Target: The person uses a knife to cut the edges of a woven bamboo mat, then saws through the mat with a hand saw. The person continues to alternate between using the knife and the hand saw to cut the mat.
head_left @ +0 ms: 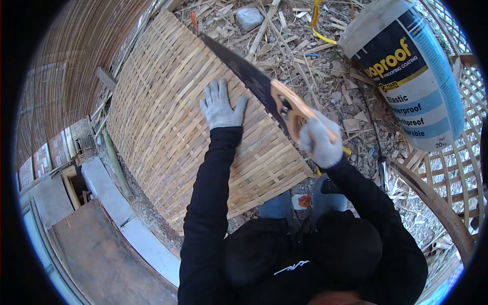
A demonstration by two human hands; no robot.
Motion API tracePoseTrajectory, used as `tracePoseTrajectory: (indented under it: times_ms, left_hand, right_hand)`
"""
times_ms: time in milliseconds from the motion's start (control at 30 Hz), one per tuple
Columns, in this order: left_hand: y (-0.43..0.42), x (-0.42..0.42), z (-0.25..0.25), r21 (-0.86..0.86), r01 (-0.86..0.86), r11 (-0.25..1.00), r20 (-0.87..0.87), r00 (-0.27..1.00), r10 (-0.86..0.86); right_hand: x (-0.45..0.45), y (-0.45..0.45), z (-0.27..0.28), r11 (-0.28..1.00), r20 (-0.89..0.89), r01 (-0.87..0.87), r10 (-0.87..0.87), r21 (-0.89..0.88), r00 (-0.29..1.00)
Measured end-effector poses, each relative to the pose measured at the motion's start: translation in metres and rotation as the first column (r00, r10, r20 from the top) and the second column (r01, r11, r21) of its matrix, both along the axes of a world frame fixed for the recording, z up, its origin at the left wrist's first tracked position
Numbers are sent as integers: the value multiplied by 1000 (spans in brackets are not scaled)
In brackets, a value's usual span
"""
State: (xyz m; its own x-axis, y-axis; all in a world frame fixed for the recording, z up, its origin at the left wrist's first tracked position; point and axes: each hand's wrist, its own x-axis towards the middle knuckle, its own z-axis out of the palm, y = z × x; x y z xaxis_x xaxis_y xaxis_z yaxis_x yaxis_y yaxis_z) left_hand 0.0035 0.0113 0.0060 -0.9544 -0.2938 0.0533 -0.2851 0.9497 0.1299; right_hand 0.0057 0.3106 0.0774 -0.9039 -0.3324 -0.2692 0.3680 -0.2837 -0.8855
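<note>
A woven bamboo mat (168, 96) lies in front of me, its right edge running diagonally toward my knees. My left hand (223, 107), in a grey glove, rests flat on the mat with the fingers spread. In my right hand (323, 142), also gloved, is the wooden handle of a hand saw (249, 76). The dark blade lies along the mat's right edge, its tip pointing to the far left. From this angle I cannot tell how deep the teeth sit in the weave.
A large white waterproofing bucket (412, 81) stands at the right, near a bamboo lattice (457, 178). Bamboo scraps and a grey stone (249, 18) litter the ground beyond the mat. Pale slabs (107, 190) and a brown board (96, 249) lie at lower left.
</note>
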Motion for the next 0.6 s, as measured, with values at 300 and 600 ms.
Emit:
tracePoseTrajectory:
  times_ms: [300,600]
  left_hand:
    - [3,-4,-1,11,6,1000,-23,1000,-6]
    - [1,-5,2,42,1,999,-3,1000,-1]
  right_hand:
    - [38,62,22,992,272,91,-65,-85,960]
    - [-68,-70,-8,991,203,65,-40,-116,978]
